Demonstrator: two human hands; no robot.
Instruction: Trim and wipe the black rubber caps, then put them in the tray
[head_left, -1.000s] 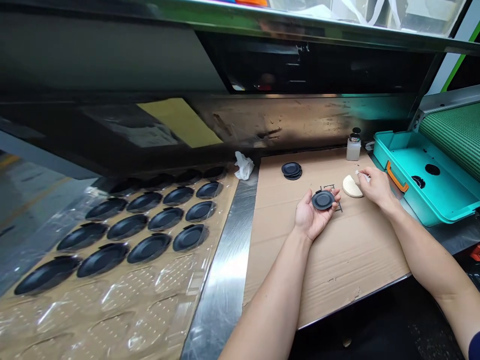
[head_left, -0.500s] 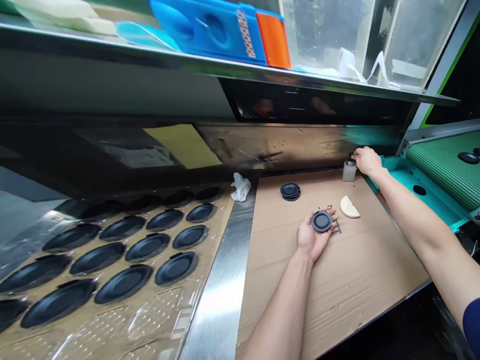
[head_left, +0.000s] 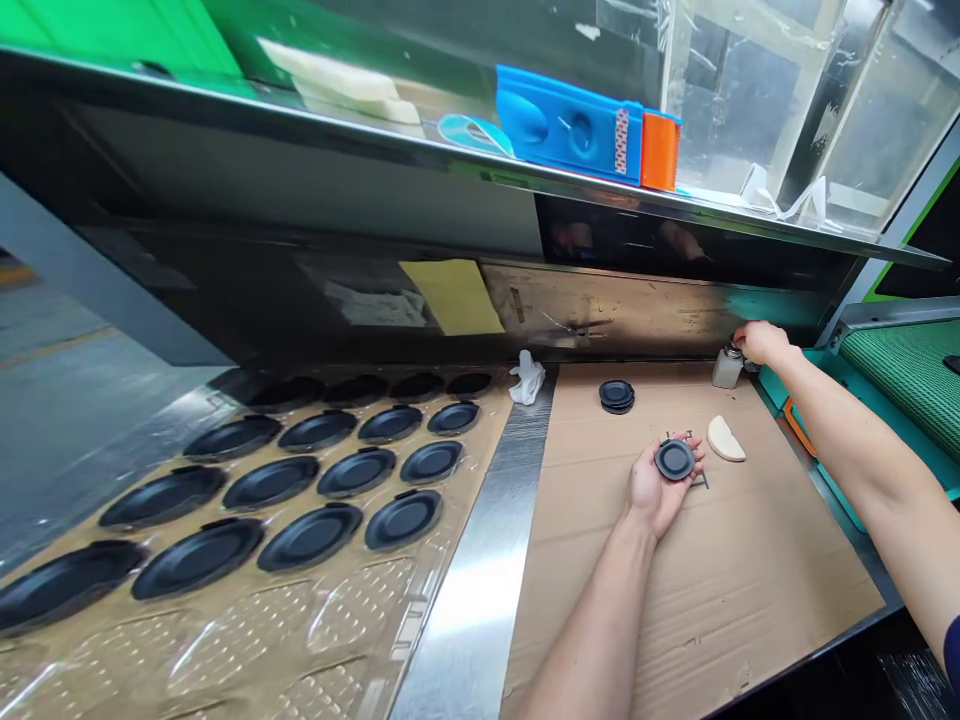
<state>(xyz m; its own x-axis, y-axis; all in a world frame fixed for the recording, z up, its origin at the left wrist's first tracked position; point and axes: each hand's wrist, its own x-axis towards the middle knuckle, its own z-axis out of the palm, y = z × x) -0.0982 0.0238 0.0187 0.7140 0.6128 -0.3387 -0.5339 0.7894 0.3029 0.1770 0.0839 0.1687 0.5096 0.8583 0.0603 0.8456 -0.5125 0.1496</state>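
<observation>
In the head view, my left hand (head_left: 652, 485) is palm up above the cardboard, its fingers curled under a small round black plastic part (head_left: 675, 460) with a raised rim and a short tab. My right hand (head_left: 763, 343) reaches to the back right, fingers pinched at the dark top of a small translucent bottle (head_left: 727, 368). What its fingertips hold is hidden. A half-round cream pad (head_left: 725, 440) lies on the cardboard between the hands. Behind my left hand sits a short stack of similar black parts (head_left: 616, 397).
Left of a metal strip (head_left: 480, 550), a clear tray (head_left: 360, 610) holds rows of black parts. A crumpled white tissue (head_left: 527, 378) lies by the back panel. Overhead runs a shelf with a blue and orange tape dispenser (head_left: 577, 130). A green conveyor (head_left: 907, 350) stands right, beside a teal tray (head_left: 832, 400).
The view has swung left, so everything appears shifted right. My left hand still holds the black part. My right hand remains at the bottle's top, its fingertips now closer against it.
</observation>
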